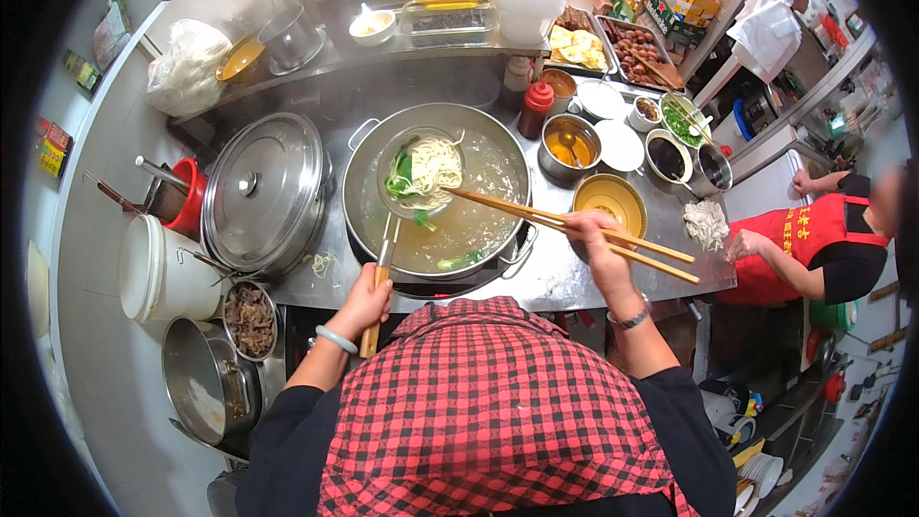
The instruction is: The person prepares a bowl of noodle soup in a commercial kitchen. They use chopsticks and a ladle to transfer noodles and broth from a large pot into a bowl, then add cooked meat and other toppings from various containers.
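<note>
My left hand [366, 305] grips the wooden handle of a long-handled strainer [388, 248]. Its bowl rests in a wide metal pot [352, 212] of bubbling broth [495, 230] and holds pale noodles [434, 165] with green leafy vegetables [400, 176]. In my right hand [602, 244] is a pair of long wooden chopsticks [517, 208], their tips at the noodles' lower right edge. Loose greens [461, 261] float near the pot's front rim. A yellow bowl [610, 197] stands right of the pot, partly behind my right hand.
Left of the pot is a lidded metal pot [266, 194], with a bowl of meat [249, 319] below it. To the right are a red squeeze bottle [537, 109], a pan of orange oil [571, 147], chopped scallions [680, 122] and a rag [705, 224]. A person in a red apron [768, 240] stands at the far right.
</note>
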Demonstrator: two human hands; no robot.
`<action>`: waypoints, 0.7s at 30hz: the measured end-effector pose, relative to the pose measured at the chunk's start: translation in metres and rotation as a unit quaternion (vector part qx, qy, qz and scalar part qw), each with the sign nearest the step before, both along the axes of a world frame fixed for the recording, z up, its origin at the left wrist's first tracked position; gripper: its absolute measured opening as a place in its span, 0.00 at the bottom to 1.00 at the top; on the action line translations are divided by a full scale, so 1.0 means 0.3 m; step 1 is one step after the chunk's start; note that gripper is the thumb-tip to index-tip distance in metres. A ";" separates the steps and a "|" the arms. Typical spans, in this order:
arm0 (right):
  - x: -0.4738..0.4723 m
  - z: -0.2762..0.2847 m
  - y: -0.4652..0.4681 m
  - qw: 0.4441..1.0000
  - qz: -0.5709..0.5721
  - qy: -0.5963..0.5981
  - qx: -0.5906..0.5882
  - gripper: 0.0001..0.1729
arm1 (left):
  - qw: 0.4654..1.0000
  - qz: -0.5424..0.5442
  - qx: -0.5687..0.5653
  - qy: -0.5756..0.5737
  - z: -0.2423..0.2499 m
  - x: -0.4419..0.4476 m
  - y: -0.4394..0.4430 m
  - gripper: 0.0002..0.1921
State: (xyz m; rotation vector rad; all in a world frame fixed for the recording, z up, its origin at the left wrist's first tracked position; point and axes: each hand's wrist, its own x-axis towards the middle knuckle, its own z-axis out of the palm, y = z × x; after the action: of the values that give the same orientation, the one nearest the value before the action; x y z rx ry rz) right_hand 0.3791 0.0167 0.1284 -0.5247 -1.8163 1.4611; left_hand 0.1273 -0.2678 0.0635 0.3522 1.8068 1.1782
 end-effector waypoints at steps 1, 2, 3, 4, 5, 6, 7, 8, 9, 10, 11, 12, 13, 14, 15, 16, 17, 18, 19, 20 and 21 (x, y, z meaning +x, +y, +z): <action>0.009 -0.011 0.012 0.999 -0.009 0.032 -0.013 0.12 | 0.989 -0.047 -0.086 0.114 -0.003 0.003 -0.004 0.07; 0.022 -0.023 0.027 1.000 -0.007 0.016 -0.016 0.12 | 0.998 -0.026 -0.049 0.019 -0.005 0.005 -0.006 0.07; 0.032 -0.043 0.034 1.000 -0.010 0.014 -0.017 0.12 | 0.992 -0.005 -0.039 -0.119 -0.007 0.002 -0.002 0.06; 0.033 -0.070 0.035 1.000 -0.009 -0.007 -0.018 0.12 | 0.985 0.011 -0.016 -0.171 -0.006 -0.005 0.003 0.06; 0.029 -0.098 0.039 0.999 -0.010 -0.025 -0.018 0.12 | 0.970 0.022 0.007 -0.241 -0.001 -0.021 0.014 0.06; 0.025 -0.126 0.040 0.999 -0.006 -0.037 -0.020 0.12 | 0.950 0.044 0.025 -0.307 0.007 -0.037 0.021 0.07; 0.009 -0.157 0.038 0.999 -0.023 -0.043 -0.024 0.12 | 0.943 0.036 0.032 -0.330 0.019 -0.044 0.019 0.07; -0.018 -0.186 0.035 0.998 -0.034 -0.041 -0.030 0.12 | 0.936 0.039 0.036 -0.349 0.034 -0.053 0.012 0.07; -0.037 -0.208 0.028 0.998 -0.044 -0.039 -0.037 0.12 | 0.925 0.040 0.039 -0.375 0.051 -0.060 0.003 0.07; -0.052 -0.224 0.016 0.993 -0.070 -0.029 -0.094 0.13 | 0.925 0.030 0.046 -0.377 0.067 -0.065 -0.005 0.08; -0.055 -0.230 0.007 0.994 -0.070 0.007 -0.078 0.14 | 0.930 0.030 0.034 -0.365 0.081 -0.071 -0.009 0.07; -0.056 -0.227 -0.002 0.993 -0.084 0.024 -0.084 0.14 | 0.930 0.023 0.032 -0.365 0.092 -0.079 -0.013 0.07; -0.055 -0.218 -0.010 0.988 -0.108 0.030 -0.107 0.15 | 0.930 0.018 0.029 -0.366 0.099 -0.085 -0.015 0.07; -0.036 -0.199 -0.013 0.990 -0.078 0.058 -0.106 0.16 | 0.929 0.018 0.027 -0.367 0.102 -0.088 -0.015 0.07; -0.010 -0.175 -0.018 0.987 -0.053 0.069 -0.133 0.16 | 0.929 0.016 0.026 -0.368 0.102 -0.093 -0.011 0.07; 0.015 -0.149 -0.013 0.993 -0.021 0.055 -0.106 0.15 | 0.929 0.014 0.024 -0.369 0.103 -0.098 -0.008 0.06; 0.037 -0.124 -0.008 0.996 0.011 0.039 -0.083 0.15 | 0.932 0.013 0.017 -0.361 0.104 -0.102 -0.004 0.06; 0.051 -0.108 -0.008 0.997 0.037 0.025 -0.062 0.15 | 0.935 0.010 0.011 -0.353 0.107 -0.106 0.002 0.06; 0.061 -0.097 -0.009 0.997 0.062 0.010 -0.045 0.14 | 0.939 0.007 0.005 -0.344 0.113 -0.108 0.009 0.06; 0.070 -0.093 -0.013 0.996 0.083 0.002 -0.030 0.14 | 0.941 -0.007 -0.002 -0.338 0.126 -0.109 0.012 0.06; 0.063 -0.101 -0.025 0.997 0.075 0.005 -0.027 0.10 | 0.944 -0.023 -0.009 -0.330 0.145 -0.113 0.018 0.06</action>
State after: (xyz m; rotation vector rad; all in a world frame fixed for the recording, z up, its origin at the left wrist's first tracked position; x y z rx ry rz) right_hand 0.3981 0.0091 0.0980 -0.4132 -1.8451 1.6156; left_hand 0.0935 -0.2624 0.1071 -0.0218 1.2125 1.0785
